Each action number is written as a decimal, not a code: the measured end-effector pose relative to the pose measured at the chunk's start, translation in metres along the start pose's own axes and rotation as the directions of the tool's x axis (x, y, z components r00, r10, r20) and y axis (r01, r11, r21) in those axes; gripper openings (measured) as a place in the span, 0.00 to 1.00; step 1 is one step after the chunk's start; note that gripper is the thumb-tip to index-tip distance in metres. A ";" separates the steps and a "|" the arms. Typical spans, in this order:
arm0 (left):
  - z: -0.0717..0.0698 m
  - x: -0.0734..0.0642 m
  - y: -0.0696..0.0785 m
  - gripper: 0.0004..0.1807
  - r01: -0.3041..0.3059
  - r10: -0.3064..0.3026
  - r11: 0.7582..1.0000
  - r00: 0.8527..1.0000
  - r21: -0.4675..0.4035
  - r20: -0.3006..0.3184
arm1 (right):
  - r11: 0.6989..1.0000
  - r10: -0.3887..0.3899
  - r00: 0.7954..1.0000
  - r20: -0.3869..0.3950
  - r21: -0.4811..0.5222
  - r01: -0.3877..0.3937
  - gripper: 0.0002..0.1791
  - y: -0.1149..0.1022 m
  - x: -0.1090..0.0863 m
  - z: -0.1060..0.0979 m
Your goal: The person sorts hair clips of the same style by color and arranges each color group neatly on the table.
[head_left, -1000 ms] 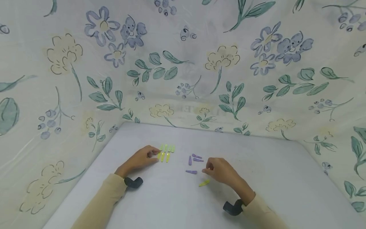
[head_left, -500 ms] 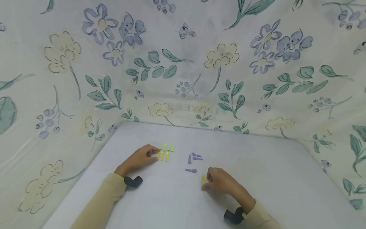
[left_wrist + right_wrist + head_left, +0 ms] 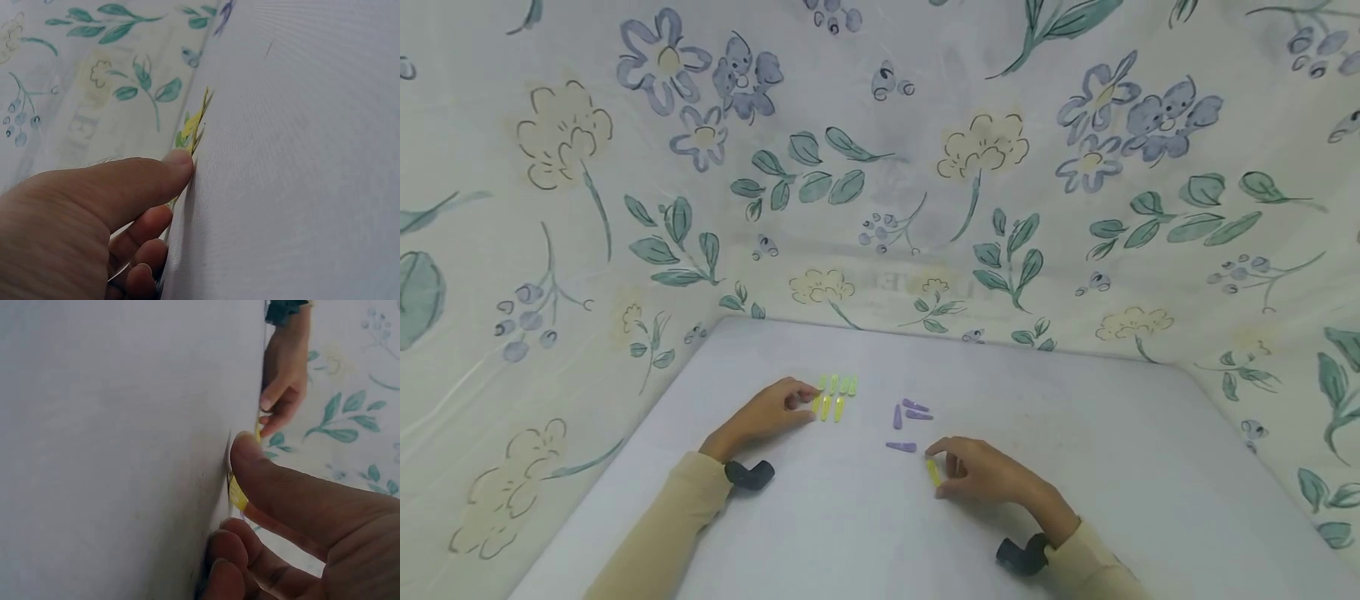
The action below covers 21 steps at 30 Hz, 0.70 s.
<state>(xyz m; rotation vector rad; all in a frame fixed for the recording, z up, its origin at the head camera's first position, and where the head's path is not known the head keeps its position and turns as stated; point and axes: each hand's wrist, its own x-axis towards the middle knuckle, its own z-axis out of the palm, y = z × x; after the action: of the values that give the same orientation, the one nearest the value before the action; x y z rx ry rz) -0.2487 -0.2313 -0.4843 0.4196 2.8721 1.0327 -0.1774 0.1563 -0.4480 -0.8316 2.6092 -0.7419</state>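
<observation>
My left hand rests on the table at the left end of a row of yellow hair clips, thumb and index finger at the two ends of the leftmost one. Just behind lies a row of several light green hair clips. In the left wrist view the left thumb overlaps the yellow clips. My right hand holds a separate yellow hair clip between thumb and index finger, low over the table. The right wrist view shows this clip behind the thumb, partly hidden.
Several purple hair clips lie between the hands, in the middle of the white table. Floral-patterned sheeting rises behind the table and at its sides. Each wrist wears a black camera mount.
My right hand has come down toward the near side, onto the loose yellow hair clip, and taken it between thumb and index finger. The clip has turned more upright in view. My left hand stays put.
</observation>
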 end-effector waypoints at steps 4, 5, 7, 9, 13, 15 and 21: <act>0.001 0.000 -0.001 0.23 -0.010 0.010 1.000 1.000 -0.002 0.000 | 1.000 -0.001 1.000 0.000 0.021 0.001 0.28 0.003 0.001 0.000; 0.001 0.000 0.000 0.23 -0.011 0.011 1.000 1.000 -0.003 0.001 | 1.000 -0.002 1.000 0.001 0.025 0.002 0.28 0.003 0.001 0.000; 0.001 0.000 0.000 0.23 -0.013 0.013 1.000 1.000 -0.002 0.000 | 1.000 -0.013 1.000 0.001 0.026 0.013 0.27 0.003 0.001 0.000; 0.000 -0.001 -0.001 0.23 -0.021 0.021 1.000 1.000 0.005 -0.001 | 0.999 -0.026 1.000 0.002 0.021 0.026 0.27 0.004 0.001 0.000; 0.000 -0.001 0.001 0.23 -0.023 0.023 1.000 1.000 0.009 -0.003 | 0.998 -0.048 0.999 0.002 0.028 0.048 0.26 0.006 0.000 0.000; 0.001 -0.001 0.000 0.23 -0.017 0.017 1.000 1.000 0.010 -0.003 | 0.998 -0.048 0.999 0.003 0.037 0.048 0.27 0.007 0.001 0.000; 0.001 0.000 -0.002 0.23 -0.030 0.030 0.999 1.000 0.017 -0.005 | 0.997 -0.053 0.999 -0.004 0.058 0.053 0.28 0.008 0.001 0.000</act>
<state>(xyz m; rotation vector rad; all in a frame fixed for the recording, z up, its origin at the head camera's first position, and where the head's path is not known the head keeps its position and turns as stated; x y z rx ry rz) -0.2491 -0.2319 -0.4863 0.4628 2.8898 1.0166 -0.1817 0.1614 -0.4528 -0.8870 2.5634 -0.8290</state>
